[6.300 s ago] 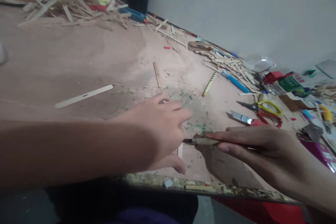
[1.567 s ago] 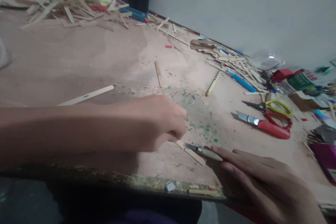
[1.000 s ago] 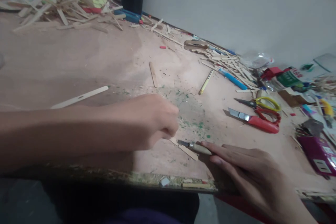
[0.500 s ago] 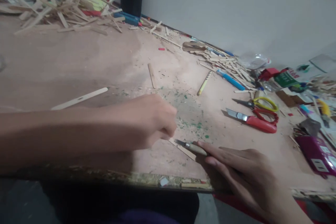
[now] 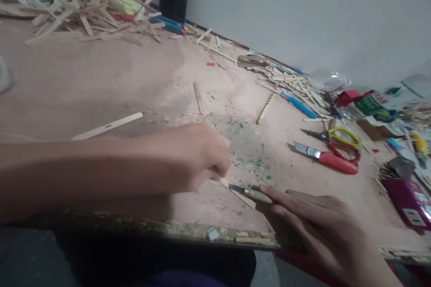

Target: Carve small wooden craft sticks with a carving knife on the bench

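My left hand (image 5: 205,157) is closed on the upper end of a flat wooden craft stick (image 5: 245,198), pressing it to the tabletop near the front edge. Its fingertips are partly hidden under the curled hand. My right hand (image 5: 319,219) grips the wooden handle of a small carving knife (image 5: 251,193) between thumb and fingers. The metal blade lies across the stick, just right of my left fingers. Left of them another craft stick (image 5: 109,126) rests behind my forearm, and a shorter stick (image 5: 198,98) lies farther back.
On the right are a red-handled utility knife (image 5: 330,159), yellow-handled scissors (image 5: 336,136), a blue pen-like tool (image 5: 299,105) and a purple box (image 5: 406,202). Stick piles lie at the back left (image 5: 77,13) and back right (image 5: 296,83). A striped pencil (image 5: 265,108) and green specks surround the middle.
The whole view has shifted slightly, so everything sits a little farther right and lower. Both hands keep their grips, and the knife blade stays against the stick.
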`<state>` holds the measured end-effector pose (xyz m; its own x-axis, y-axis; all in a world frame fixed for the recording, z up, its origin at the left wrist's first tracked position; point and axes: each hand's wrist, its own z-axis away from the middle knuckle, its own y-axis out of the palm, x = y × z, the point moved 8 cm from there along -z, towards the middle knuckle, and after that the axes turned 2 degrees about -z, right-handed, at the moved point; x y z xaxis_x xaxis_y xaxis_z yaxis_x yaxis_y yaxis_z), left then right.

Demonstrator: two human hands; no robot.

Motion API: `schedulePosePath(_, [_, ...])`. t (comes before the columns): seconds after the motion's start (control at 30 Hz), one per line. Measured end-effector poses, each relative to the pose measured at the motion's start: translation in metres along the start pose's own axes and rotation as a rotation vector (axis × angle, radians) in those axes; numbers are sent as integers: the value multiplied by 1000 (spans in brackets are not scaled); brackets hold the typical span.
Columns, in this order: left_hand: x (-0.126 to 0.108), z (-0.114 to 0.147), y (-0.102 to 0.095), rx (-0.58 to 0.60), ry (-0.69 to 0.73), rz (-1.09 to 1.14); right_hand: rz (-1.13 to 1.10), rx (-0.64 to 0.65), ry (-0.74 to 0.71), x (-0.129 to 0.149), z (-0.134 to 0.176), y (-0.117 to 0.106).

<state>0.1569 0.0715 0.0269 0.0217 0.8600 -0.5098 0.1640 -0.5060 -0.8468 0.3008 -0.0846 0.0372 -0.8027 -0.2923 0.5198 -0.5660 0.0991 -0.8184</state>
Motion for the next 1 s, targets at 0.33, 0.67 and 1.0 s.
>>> schedulePosePath(0.33, [-9, 6, -13, -27, 42, 29, -3, -13, 1, -1, 0, 3])
schedulePosePath(0.67, [-8, 9, -11, 7, 15, 8, -43, -8, -6, 3, 0, 4])
schedulePosePath(1.0, [-6, 4, -9, 6, 20, 11, -43, -14, 9, 3, -3, 2])
